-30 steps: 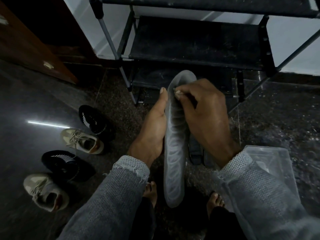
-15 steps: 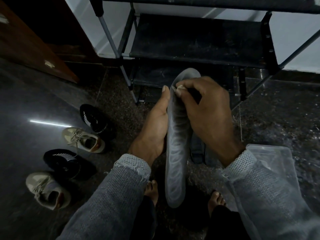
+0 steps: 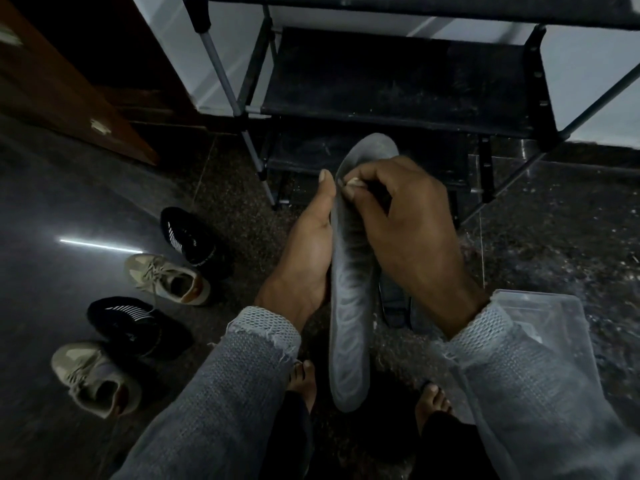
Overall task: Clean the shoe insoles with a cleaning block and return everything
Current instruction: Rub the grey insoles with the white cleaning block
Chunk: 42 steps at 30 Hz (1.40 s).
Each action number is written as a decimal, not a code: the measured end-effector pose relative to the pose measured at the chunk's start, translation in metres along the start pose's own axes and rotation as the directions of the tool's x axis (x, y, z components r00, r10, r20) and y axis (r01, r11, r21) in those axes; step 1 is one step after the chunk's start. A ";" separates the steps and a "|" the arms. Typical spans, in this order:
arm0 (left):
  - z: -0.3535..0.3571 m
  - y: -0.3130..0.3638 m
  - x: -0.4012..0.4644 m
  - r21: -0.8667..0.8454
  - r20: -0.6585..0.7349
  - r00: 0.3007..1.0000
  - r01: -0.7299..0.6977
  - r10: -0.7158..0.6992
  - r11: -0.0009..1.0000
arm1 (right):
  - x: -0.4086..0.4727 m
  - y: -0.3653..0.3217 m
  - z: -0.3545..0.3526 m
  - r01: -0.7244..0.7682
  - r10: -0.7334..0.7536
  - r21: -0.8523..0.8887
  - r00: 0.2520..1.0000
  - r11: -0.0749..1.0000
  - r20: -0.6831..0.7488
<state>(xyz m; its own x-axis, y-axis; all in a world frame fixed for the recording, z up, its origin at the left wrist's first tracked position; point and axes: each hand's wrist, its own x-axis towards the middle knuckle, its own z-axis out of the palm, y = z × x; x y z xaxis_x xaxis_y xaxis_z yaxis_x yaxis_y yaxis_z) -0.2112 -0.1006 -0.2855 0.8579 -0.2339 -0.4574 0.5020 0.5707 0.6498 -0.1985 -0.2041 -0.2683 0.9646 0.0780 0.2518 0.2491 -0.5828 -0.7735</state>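
Dark floor [image 3: 86, 188] lay below; left hand [image 3: 304, 258] supported the upright insole [image 3: 349, 292] with straight fingers, right hand [image 3: 408, 233] pinched a small block [image 3: 354, 182] near its top. Scrubbing seemed underway; next strokes needed firm pressure.

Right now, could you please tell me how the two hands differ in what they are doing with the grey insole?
The left hand lies flat along the grey insole, supporting its side with straight fingers; the right hand is curled, pinching a small pale cleaning block against the insole's upper end. The left hand sits lower on the insole's left, the right hand above and to its right. Both touch the same insole, held upright off the floor.
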 end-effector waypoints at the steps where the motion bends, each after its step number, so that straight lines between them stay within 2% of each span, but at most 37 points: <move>1: 0.000 -0.001 0.000 0.004 -0.003 1.000 0.004 -0.004 1.000 | 0.000 0.001 0.000 -0.011 0.011 0.004 1.000 1.000 -0.006; 7: -0.004 0.005 -0.002 -0.030 -0.004 1.000 -0.002 0.002 1.000 | 0.001 -0.002 -0.007 -0.023 0.010 0.057 0.976 0.998 0.219; 15: 0.005 -0.003 -0.001 0.029 0.007 1.000 0.027 -0.027 0.999 | 0.004 0.005 -0.002 -0.024 0.024 0.004 0.997 1.000 -0.079; 17: 0.005 -0.004 -0.001 0.032 0.010 0.999 0.030 -0.030 0.999 | 0.004 0.007 -0.002 -0.019 0.019 0.003 0.997 1.000 -0.076; 24: -0.002 0.005 -0.001 0.010 -0.065 0.998 -0.012 0.013 1.000 | -0.006 -0.002 0.004 0.036 -0.041 0.056 0.995 0.998 0.093; 32: 0.005 -0.003 -0.001 0.035 -0.015 1.000 0.025 -0.024 0.999 | 0.004 0.009 -0.003 -0.031 0.033 0.016 0.996 0.999 -0.078; 34: 0.003 -0.002 -0.001 0.025 -0.017 1.000 0.016 -0.016 1.000 | 0.003 0.009 -0.004 -0.024 0.025 0.026 1.000 0.999 -0.018; 38: -0.001 0.005 -0.002 -0.025 -0.035 0.999 -0.019 0.018 1.000 | 0.000 0.003 -0.006 0.003 -0.014 0.046 0.973 0.999 0.231; 40: -0.003 0.006 -0.001 -0.042 -0.032 0.999 -0.026 0.024 0.999 | 0.001 0.003 -0.007 0.013 -0.025 0.049 0.968 0.999 0.248; 42: -0.002 0.005 -0.001 -0.041 -0.023 1.000 -0.021 0.021 0.999 | 0.000 0.004 -0.005 0.008 -0.016 0.043 0.984 0.999 0.176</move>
<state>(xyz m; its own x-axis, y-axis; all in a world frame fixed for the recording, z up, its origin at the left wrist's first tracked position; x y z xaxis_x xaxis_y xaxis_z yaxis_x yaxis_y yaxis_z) -0.2097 -0.0962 -0.2836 0.8654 -0.2042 -0.4576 0.4786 0.6077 0.6338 -0.1976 -0.2106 -0.2687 0.9608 0.2281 0.1579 0.2606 -0.5469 -0.7956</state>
